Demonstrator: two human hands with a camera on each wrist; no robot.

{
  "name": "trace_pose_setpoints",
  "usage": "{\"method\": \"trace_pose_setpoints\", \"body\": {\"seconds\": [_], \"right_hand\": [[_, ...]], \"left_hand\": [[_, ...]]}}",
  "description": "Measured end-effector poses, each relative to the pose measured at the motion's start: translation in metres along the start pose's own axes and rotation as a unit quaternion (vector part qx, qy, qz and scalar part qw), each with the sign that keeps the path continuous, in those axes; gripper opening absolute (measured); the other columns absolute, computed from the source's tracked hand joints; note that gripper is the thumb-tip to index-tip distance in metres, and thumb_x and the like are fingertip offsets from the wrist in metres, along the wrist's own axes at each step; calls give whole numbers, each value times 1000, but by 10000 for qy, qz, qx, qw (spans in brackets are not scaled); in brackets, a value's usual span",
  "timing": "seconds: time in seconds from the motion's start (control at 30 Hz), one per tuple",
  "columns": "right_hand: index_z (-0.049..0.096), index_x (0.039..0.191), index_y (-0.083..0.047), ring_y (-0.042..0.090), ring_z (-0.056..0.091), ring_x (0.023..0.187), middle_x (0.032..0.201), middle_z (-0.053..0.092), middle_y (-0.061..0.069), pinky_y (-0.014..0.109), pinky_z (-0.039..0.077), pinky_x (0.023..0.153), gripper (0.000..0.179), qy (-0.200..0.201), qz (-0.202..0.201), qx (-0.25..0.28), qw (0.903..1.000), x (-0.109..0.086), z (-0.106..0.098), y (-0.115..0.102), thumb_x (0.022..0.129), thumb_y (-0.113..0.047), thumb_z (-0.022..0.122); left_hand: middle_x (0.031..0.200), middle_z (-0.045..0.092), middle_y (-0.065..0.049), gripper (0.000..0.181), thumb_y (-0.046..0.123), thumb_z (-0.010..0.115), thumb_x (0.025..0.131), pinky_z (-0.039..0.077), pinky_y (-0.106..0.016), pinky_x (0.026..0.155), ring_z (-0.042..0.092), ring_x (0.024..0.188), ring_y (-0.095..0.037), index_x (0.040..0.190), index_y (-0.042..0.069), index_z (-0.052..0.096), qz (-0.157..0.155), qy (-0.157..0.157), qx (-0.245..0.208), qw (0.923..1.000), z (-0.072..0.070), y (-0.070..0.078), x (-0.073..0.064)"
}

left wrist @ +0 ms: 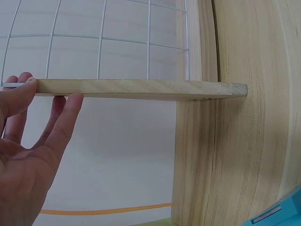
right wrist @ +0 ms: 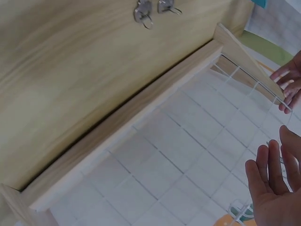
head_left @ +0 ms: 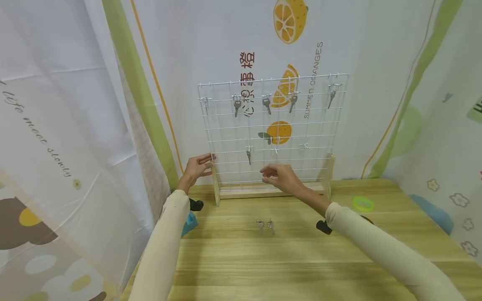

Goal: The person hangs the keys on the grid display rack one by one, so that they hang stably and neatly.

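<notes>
A white wire grid rack stands upright on a wooden base. My left hand pinches the top end of its left wooden side post, thumb on one side and fingers on the other. In front of the lower grid, my right hand is held with loosely bent fingers and nothing in them. Just above and left of it a key hangs from a hook. Bare hooks sit to that key's right. Several keys hang along the upper row.
Two keys with rings lie on the wooden table before the rack. A blue object and a black item are at left, another black item at right. A green disc lies farther right. Printed curtains surround the table.
</notes>
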State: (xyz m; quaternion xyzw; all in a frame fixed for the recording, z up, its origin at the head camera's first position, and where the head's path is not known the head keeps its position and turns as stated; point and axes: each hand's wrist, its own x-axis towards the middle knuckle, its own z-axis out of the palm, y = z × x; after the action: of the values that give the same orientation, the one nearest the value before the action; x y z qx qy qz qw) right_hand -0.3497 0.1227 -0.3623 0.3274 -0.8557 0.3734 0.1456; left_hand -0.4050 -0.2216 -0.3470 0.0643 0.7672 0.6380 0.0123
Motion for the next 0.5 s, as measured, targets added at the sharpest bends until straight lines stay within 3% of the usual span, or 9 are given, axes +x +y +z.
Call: {"method": "trace_pose_setpoints", "body": {"seconds": [0.27,0.5], "right_hand": [[75,109,2,29,74,91,99,76,16,43,64,88,20,-33,-189,-87,9998,-22,19,16,90,1,80],[74,110,6,30,75,93,104,76,19,40,65,86,20,-258,-137,144,9995,-38,35,25,91,1,78]], "left_hand": [[154,50,-17,53,-5,58,103,51,-53,107,46,145,-34,155,-1,45,-154,-50,-59,9999,2,16,-10],[153,53,-13,52,-2,58,105,53,-49,107,48,144,-31,155,5,48,-46,77,-14,10000,1,1,-1]]}}
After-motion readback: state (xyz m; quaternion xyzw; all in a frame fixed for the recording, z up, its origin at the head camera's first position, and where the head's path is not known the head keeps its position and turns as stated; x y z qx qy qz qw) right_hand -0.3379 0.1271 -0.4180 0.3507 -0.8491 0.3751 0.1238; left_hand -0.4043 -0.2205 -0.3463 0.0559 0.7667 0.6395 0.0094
